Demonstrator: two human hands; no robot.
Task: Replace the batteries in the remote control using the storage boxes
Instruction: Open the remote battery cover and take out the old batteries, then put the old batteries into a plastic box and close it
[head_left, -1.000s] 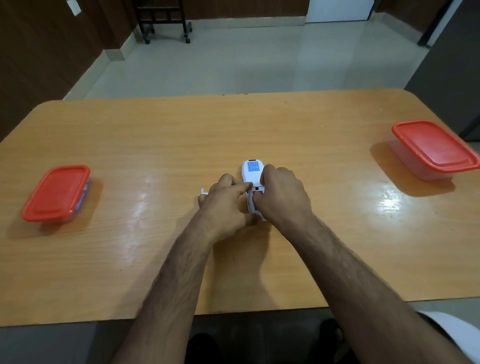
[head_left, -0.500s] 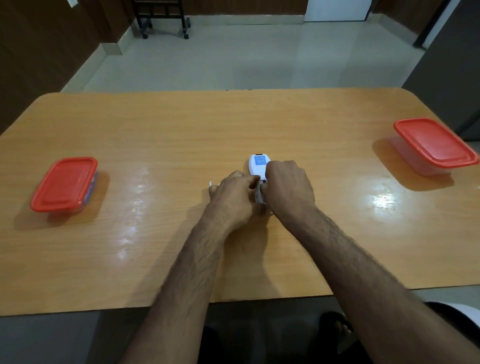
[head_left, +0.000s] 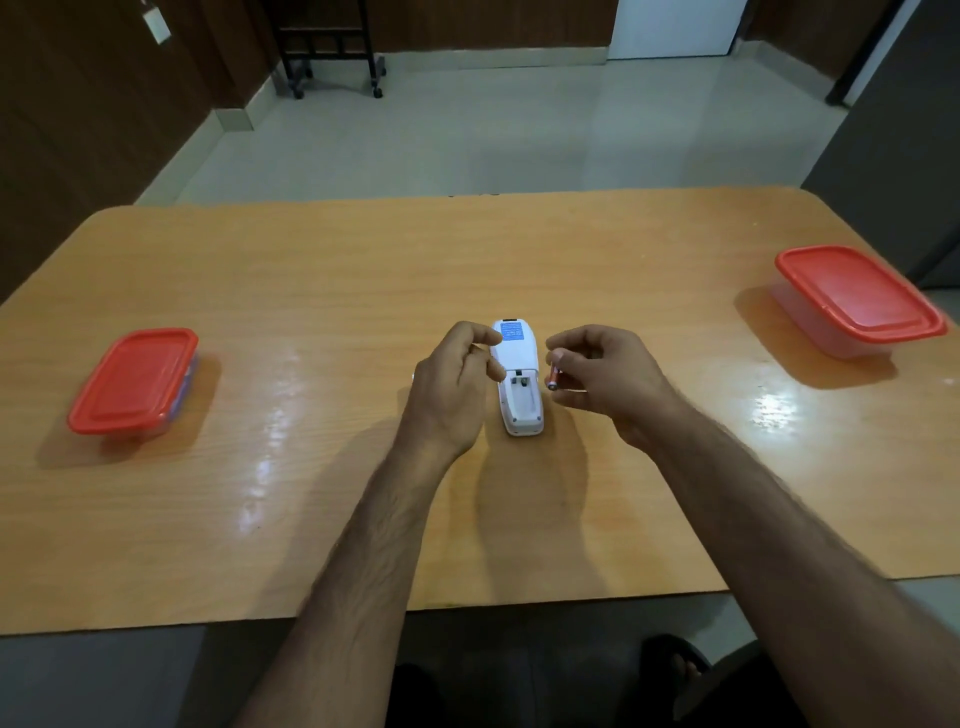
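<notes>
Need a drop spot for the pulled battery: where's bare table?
Bare wood between left box and left hand, and between right hand and right box. Crowded only around the remote; battery in right hand.

We see the remote control (head_left: 517, 382) lying face down near the middle of the table (head_left: 311, 291), its battery compartment open and uncovered. The right hand (head_left: 605, 376), just right of the remote control, pinches a battery (head_left: 555, 377) between thumb and fingers. The left hand (head_left: 457, 384), just left of the remote control, has loosely curled fingers; whether it holds anything we cannot tell. One storage box (head_left: 134, 380) with a red lid sits well to the left of the remote control. A second red-lidded box (head_left: 857, 301) sits well to its right.
</notes>
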